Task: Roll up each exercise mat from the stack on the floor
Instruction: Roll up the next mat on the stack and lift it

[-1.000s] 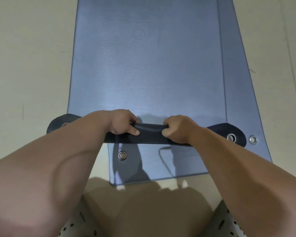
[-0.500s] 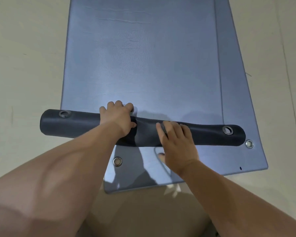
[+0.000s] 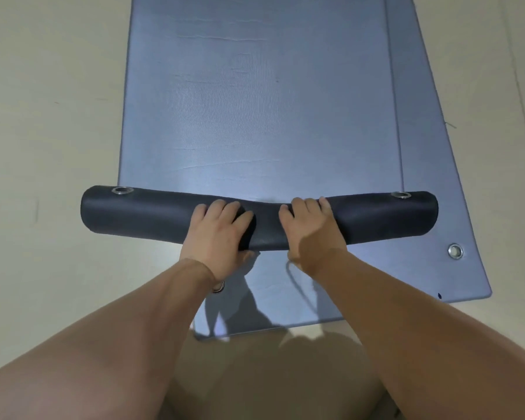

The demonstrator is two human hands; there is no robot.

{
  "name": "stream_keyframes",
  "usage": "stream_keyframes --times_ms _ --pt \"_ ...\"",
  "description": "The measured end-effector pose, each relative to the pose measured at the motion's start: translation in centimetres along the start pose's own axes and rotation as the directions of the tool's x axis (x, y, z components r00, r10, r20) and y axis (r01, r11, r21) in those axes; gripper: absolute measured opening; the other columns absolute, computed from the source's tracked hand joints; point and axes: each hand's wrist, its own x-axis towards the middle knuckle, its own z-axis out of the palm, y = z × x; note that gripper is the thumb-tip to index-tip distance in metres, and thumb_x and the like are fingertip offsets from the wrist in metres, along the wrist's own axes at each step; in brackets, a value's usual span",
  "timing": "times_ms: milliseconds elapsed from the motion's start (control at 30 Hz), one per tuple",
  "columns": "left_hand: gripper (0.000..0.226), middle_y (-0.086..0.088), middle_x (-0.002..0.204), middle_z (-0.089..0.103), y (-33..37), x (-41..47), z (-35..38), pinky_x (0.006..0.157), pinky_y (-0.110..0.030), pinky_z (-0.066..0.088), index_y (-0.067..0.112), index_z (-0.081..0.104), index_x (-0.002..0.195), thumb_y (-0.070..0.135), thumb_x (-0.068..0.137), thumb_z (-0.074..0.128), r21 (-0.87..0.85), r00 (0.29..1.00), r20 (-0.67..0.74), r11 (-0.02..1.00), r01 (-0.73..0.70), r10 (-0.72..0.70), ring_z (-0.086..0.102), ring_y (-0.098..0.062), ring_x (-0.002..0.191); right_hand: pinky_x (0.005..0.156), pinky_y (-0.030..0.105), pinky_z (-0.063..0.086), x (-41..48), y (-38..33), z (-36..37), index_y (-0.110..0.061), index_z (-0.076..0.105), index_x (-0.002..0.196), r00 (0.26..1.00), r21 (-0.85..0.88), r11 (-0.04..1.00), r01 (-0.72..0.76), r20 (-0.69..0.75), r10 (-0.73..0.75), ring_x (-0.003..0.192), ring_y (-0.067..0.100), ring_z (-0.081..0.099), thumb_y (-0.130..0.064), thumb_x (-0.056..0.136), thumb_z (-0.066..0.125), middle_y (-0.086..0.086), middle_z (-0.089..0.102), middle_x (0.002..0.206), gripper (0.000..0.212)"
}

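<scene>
Here, top mat (image 3: 255,116) lies flat up centre of frame, near end wound into dark roll (image 3: 149,213) across middle. At roll centre, left hand (image 3: 217,234) and right hand (image 3: 308,228) grip it side by side, fingers curved over top. Lower mat (image 3: 431,165) shows at right and below roll, with grommet (image 3: 455,251) near right edge. Beige floor (image 3: 43,116) around.

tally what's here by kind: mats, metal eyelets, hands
mats: 2, top mat partly rolled, bottom mat flat under it
metal eyelets: 4, two on the roll, two on the bottom mat
hands: 2, left hand, right hand
total: 8
</scene>
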Motion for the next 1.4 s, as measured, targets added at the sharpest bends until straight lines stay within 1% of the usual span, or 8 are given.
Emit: stream_keyframes --times_ms 433,533,633,767,900,1033,1233,1400 --pt "0.053 0.007 0.066 0.052 -1.3 1.1 -1.8 0.068 -0.036 0.029 0.022 0.054 0.112 0.054 0.099 0.014 -0.078 0.991 0.005 0.988 -0.133 0.134 0.044 -0.024 0.066 0.066 0.031 0.046 3.0 4.5 -6.2 -0.024 0.068 0.089 0.850 0.485 0.863 -0.144 0.507 -0.143 0.084 0.020 0.061 -0.027 0.079 0.069 -0.002 0.065 0.089 0.011" --pt "0.040 0.000 0.080 0.060 -1.6 3.0 -3.3 0.069 -0.036 0.031 0.025 0.051 0.118 0.052 0.105 0.024 -0.165 0.993 0.106 0.986 -0.034 0.052 0.048 -0.027 0.072 0.089 0.036 0.048 2.6 4.3 -5.3 -0.026 0.064 0.123 0.910 0.529 0.826 -0.196 0.412 -0.048 0.101 0.021 0.061 -0.034 0.087 0.059 -0.006 0.066 0.107 0.037" --pt "0.032 0.000 0.104 0.066 -2.1 6.0 -4.9 0.079 -0.038 0.038 0.033 0.054 0.117 0.053 0.106 0.031 -0.287 0.962 0.266 0.948 0.140 -0.061 0.050 -0.025 0.087 0.117 0.051 0.033 0.5 2.7 -3.0 -0.021 0.050 0.148 0.991 0.408 0.904 -0.129 0.023 0.131 0.127 0.029 0.054 -0.034 0.086 0.046 0.007 0.063 0.133 0.064" --pt "0.032 0.002 0.124 0.060 -2.4 9.3 -5.7 0.099 -0.051 0.033 0.040 0.057 0.121 0.058 0.103 0.038 -0.223 0.927 0.316 0.934 0.279 -0.201 0.049 -0.025 0.112 0.122 0.069 0.003 -2.7 1.1 -0.5 -0.018 0.011 0.166 0.995 0.158 0.983 -0.096 -0.012 0.099 0.158 0.043 0.001 -0.045 0.086 0.064 0.019 0.004 0.171 0.100" --pt "0.045 -0.004 0.139 0.049 -1.5 10.1 -5.8 0.102 -0.054 0.032 0.037 0.047 0.137 0.059 0.098 0.051 -0.093 0.925 0.088 0.921 0.378 -0.370 0.042 -0.032 0.127 0.120 0.072 -0.005 -1.1 1.8 -0.3 -0.020 -0.019 0.162 0.996 0.114 0.991 -0.074 0.061 0.067 0.154 0.046 -0.022 -0.064 0.078 0.072 0.019 -0.025 0.168 0.132" --pt "0.033 -0.011 0.136 0.054 0.6 6.9 -3.8 0.096 -0.051 0.032 0.022 0.062 0.126 0.035 0.096 0.059 -0.074 0.933 -0.275 0.972 0.221 -0.233 0.046 -0.037 0.118 0.118 0.072 -0.008 1.7 2.7 -0.3 -0.017 -0.039 0.153 0.992 -0.016 0.997 -0.080 0.093 0.081 0.151 0.047 -0.028 -0.084 0.070 0.067 0.021 -0.037 0.162 0.150" --pt "0.081 -0.016 0.167 0.019 1.6 2.4 0.5 0.113 -0.075 0.012 0.014 0.027 0.159 0.038 0.090 0.061 0.067 0.986 0.031 0.985 0.162 -0.164 0.007 -0.040 0.154 0.123 0.068 -0.002 5.4 4.5 -1.1 -0.023 -0.015 0.163 0.997 0.022 0.998 -0.057 0.047 0.056 0.159 0.038 -0.008 -0.082 0.080 0.059 0.013 -0.010 0.173 0.126" --pt "0.058 -0.005 0.170 0.011 0.5 6.9 -2.5 0.117 -0.074 0.007 0.022 0.021 0.159 0.026 0.106 0.045 -0.059 0.972 0.093 0.973 0.223 -0.218 -0.002 -0.031 0.157 0.123 0.068 0.002 5.7 5.0 -2.2 -0.026 0.005 0.166 0.999 0.088 0.996 -0.027 -0.021 0.029 0.159 0.038 0.001 -0.064 0.090 0.065 0.016 0.006 0.173 0.104"
